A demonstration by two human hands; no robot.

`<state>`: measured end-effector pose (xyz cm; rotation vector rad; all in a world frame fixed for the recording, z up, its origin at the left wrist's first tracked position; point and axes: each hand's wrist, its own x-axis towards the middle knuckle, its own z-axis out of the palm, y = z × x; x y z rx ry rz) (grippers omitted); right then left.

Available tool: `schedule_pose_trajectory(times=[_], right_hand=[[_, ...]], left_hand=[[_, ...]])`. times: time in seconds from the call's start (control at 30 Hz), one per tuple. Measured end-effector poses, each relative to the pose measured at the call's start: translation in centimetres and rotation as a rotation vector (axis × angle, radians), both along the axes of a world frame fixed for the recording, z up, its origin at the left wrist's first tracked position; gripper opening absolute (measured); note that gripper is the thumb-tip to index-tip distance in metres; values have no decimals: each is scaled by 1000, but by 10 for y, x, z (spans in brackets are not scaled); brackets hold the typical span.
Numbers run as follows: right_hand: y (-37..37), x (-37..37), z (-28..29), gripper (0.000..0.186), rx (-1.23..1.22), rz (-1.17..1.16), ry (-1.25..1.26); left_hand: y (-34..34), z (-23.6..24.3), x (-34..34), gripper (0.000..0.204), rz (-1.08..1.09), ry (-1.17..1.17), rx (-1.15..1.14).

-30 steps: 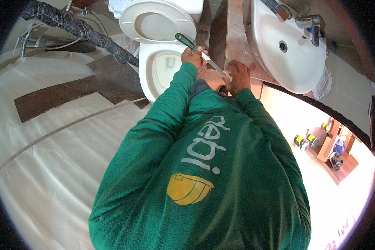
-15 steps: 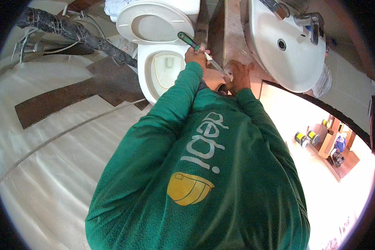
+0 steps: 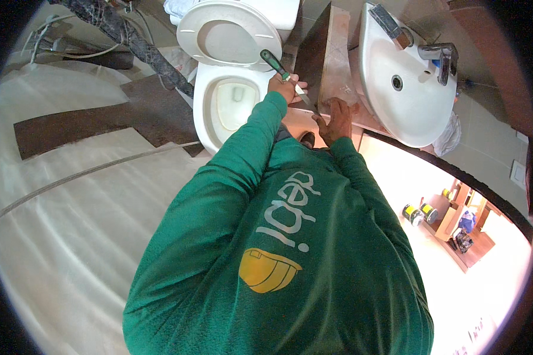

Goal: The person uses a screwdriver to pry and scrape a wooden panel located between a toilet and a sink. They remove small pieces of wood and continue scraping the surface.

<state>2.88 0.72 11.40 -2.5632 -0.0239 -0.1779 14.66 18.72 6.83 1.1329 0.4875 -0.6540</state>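
Observation:
My left hand [image 3: 285,89] is closed around a hand tool with a green and black handle [image 3: 272,61] and a narrow light metal blade. Its handle points away toward the raised toilet lid, and the blade slants down toward my right hand. My right hand [image 3: 337,121] lies at the edge of the pinkish ledge [image 3: 336,77] beside the sink. Its fingers are apart, with the thumb close to the blade's tip; nothing shows in its grasp. Whether the thumb touches the blade I cannot tell.
Left of my hands stands a toilet [image 3: 204,118], lid up. A white sink [image 3: 379,89] with a dark faucet [image 3: 441,53] is on the right, a dark flat tool [image 3: 389,25] on its rim. Pale sheeting [image 3: 89,195] covers the left floor; buckets [image 3: 413,213] show lower right.
My right hand has opened its fingers and moved slightly from the blade's tip. The left hand still grips the tool. The whole view has shifted a little.

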Motion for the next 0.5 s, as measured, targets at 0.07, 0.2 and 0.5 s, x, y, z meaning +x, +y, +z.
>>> schedule_pose_trajectory(times=[0.07,0.2,0.5], right_hand=[[-4,0,1,51,-87,12,35],[-5,-2,-3,53,-78,-16,73],[-4,0,-2,47,73,-17,82]], left_hand=[[-4,5,0,26,16,20,25],[-7,7,-9,27,96,51,51],[-24,16,3,29,-14,21,136]])
